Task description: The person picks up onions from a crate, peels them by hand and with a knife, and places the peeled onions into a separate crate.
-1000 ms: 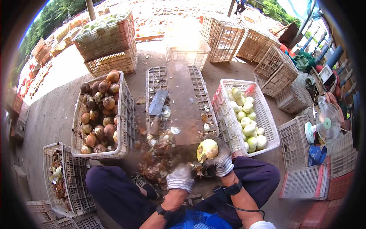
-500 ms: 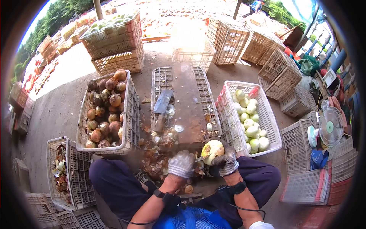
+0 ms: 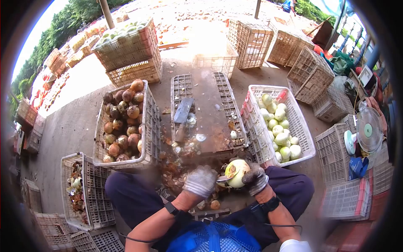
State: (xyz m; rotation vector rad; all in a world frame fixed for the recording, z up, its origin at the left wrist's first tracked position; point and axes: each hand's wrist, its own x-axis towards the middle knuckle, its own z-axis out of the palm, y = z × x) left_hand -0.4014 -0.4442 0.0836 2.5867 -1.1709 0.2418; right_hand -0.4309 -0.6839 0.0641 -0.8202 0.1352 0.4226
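Observation:
Between my knees, my left hand (image 3: 200, 181), in a striped glove, is closed round a small knife (image 3: 223, 178) whose blade points right and touches an onion. My right hand (image 3: 255, 179), gloved with a dark palm, grips that onion (image 3: 237, 173) from its right side. The onion is largely pale, with a yellow-brown patch on its left part. Under and around my hands lie loose brown skins (image 3: 174, 170). A crate of unpeeled onions (image 3: 149, 143) stands at the left, and a crate of peeled pale onions (image 3: 302, 126) at the right.
Ahead is a low board (image 3: 206, 113) over an upturned crate, with a cleaver (image 3: 184, 110) on it. A scrap crate (image 3: 90, 189) stands at the lower left. Stacked crates (image 3: 134, 54) are beyond, and a fan (image 3: 369, 130) is at the right. A person (image 3: 288, 6) is far back.
The view has shifted slightly, so the crates appear further right. The onion has turned in my right hand and shows more pale surface. My left hand still holds the knife against it.

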